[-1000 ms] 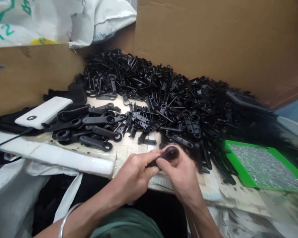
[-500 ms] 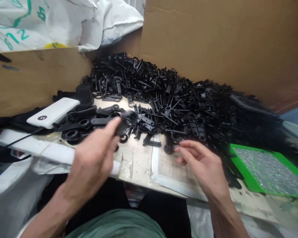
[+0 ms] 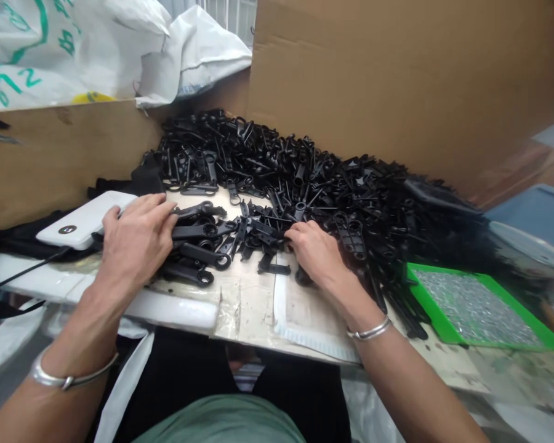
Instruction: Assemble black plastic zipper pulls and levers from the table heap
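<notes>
My left hand (image 3: 138,237) lies palm down over the group of black ring-ended plastic parts (image 3: 196,249), just right of the white power bank (image 3: 85,220). Its thumb is apart from its fingers, and whatever is under the palm is hidden. My right hand (image 3: 316,249) reaches to the front of the heap of small black plastic parts (image 3: 300,166). Its fingertips are bent together among small flat pieces (image 3: 263,231); what they pinch, if anything, cannot be made out. One flat black piece (image 3: 274,269) rests just below those fingertips.
At the right stands a green tray (image 3: 452,335) of small shiny metal pieces. Cardboard walls (image 3: 397,80) surround the heap, with a white sack (image 3: 87,49) at the upper left. A black cable (image 3: 23,271) runs from the power bank. White foam (image 3: 180,307) lines the table's front edge.
My left hand has moved left and down onto the group of ring-ended parts, and the part it held is no longer visible in it. My right hand has moved forward and left to the heap.
</notes>
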A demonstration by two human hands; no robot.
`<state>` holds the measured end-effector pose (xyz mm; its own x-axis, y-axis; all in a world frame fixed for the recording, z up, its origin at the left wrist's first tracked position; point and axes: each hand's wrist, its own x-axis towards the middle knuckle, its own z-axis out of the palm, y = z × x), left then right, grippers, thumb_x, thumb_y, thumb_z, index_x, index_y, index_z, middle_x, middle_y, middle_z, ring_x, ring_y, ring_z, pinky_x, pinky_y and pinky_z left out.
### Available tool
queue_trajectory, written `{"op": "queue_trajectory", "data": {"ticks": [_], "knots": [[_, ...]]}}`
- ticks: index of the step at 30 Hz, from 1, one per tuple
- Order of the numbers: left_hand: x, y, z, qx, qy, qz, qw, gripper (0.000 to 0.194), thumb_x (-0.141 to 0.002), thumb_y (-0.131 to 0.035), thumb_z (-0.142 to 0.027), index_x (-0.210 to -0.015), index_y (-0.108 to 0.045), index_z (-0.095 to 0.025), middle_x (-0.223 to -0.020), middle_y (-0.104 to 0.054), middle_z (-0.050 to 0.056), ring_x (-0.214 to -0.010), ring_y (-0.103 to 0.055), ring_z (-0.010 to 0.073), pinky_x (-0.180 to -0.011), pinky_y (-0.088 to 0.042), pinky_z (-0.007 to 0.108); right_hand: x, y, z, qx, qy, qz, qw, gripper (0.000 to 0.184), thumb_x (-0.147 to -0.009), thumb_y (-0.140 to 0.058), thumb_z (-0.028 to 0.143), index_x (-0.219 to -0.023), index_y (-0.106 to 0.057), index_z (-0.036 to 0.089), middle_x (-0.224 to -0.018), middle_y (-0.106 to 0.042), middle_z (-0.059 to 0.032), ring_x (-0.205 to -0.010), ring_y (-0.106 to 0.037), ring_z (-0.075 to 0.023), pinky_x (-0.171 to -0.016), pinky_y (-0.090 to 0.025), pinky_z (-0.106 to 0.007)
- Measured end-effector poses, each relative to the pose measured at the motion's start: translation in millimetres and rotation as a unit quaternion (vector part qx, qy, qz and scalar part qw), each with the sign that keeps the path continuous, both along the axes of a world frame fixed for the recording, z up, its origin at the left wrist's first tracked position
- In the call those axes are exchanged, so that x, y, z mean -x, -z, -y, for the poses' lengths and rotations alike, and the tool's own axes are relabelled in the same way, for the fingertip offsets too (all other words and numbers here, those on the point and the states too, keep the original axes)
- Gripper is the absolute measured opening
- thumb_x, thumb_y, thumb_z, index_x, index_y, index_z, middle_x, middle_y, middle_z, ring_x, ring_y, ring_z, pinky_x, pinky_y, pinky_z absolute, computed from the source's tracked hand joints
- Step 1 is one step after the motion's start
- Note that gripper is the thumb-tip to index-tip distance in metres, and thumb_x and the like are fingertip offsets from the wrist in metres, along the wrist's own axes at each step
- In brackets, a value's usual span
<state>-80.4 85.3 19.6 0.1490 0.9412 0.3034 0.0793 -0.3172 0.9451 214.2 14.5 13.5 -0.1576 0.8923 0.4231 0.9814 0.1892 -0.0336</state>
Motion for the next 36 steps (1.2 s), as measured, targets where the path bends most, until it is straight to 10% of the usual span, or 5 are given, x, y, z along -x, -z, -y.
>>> {"op": "queue_trajectory", "data": {"ticks": [4, 11, 21, 29, 36], "knots": [[-36, -11.4, 58, -0.079, -0.099, -0.148, 0.981, 0.029, -0.087, -0.060, -0.036, -0.113, -0.066, -0.026, -0.124, -0.064, -0.001, -0.118, -0.056, 0.0227, -0.108, -0.039, 0.038, 2, -11.3, 27, -0.071, -0.022, -0.070, 0.995, 0.028, -0.095, -0.045, 0.010, -0.108, -0.068, 0.018, -0.113, -0.064, -0.0088, -0.104, -0.057, -0.0230, -0.089, -0.051, -0.038], [-90, 9.1, 98, 0.363, 0.283, 0.202, 0.865, 0.030, -0.089, -0.059, -0.040, -0.095, -0.070, -0.013, -0.084, -0.071, 0.009, -0.072, -0.065, 0.0150, -0.067, -0.051, 0.024, 45, 2.8, 88, -0.075, -0.209, -0.213, 0.951, 0.040, -0.089, -0.049, 0.002, -0.118, -0.064, 0.026, -0.121, -0.059, -0.0092, -0.114, -0.054, -0.0240, -0.095, -0.048, -0.043], [-85, 6.3, 103, 0.403, 0.179, 0.282, 0.852, 0.021, -0.087, -0.061, -0.019, -0.108, -0.058, -0.015, -0.101, -0.071, 0.012, -0.098, -0.068, 0.0217, -0.091, -0.051, 0.034, 34, 18.7, 58, 0.020, 0.041, -0.012, 0.999, 0.015, -0.087, -0.062, 0.015, -0.102, -0.066, 0.014, -0.126, -0.054, -0.0181, -0.121, -0.043, -0.0368, -0.099, -0.034, -0.059], [-84, 2.9, 99, 0.404, 0.166, 0.341, 0.833, 0.013, -0.088, -0.060, -0.021, -0.099, -0.059, -0.013, -0.101, -0.071, 0.014, -0.099, -0.068, 0.0239, -0.094, -0.051, 0.040, 12, 13.0, 75, -0.063, -0.006, -0.089, 0.994, 0.018, -0.092, -0.050, 0.022, -0.093, -0.067, 0.015, -0.125, -0.056, -0.0165, -0.124, -0.045, -0.0333, -0.104, -0.036, -0.056], [-96, 7.8, 98, 0.360, 0.167, 0.391, 0.830, 0.009, -0.089, -0.058, -0.013, -0.087, -0.067, -0.015, -0.099, -0.069, 0.003, -0.097, -0.063, 0.0140, -0.092, -0.050, 0.028, -3, -3.1, 128, 0.064, 0.060, -0.534, 0.841, 0.014, -0.079, -0.074, 0.034, -0.092, -0.072, 0.028, -0.094, -0.070, -0.0069, -0.078, -0.068, -0.0244, -0.069, -0.060, -0.035]]}}
